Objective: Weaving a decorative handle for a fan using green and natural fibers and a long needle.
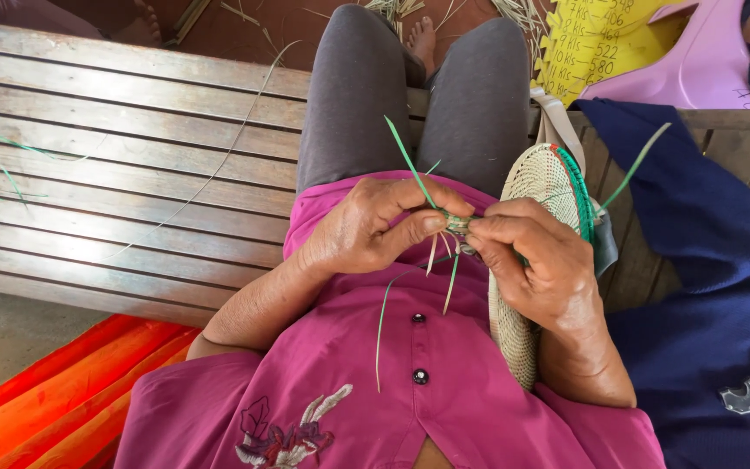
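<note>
Left hand (366, 230) and right hand (536, 265) both pinched shut on green straw strand (410, 161) at woven disc (540, 187) rim; exact fingertip contact likely, partly hidden.

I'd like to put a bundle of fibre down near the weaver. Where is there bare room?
Free: the slatted wooden bench beside the left hand, with only stray fibres. Crowded: beside the right hand, the woven disc and blue cloth fill it.

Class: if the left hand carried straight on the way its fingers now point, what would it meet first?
Most likely the right hand: the left hand points straight at it, both fingertips already pinching the same green strand beside the woven disc.
</note>
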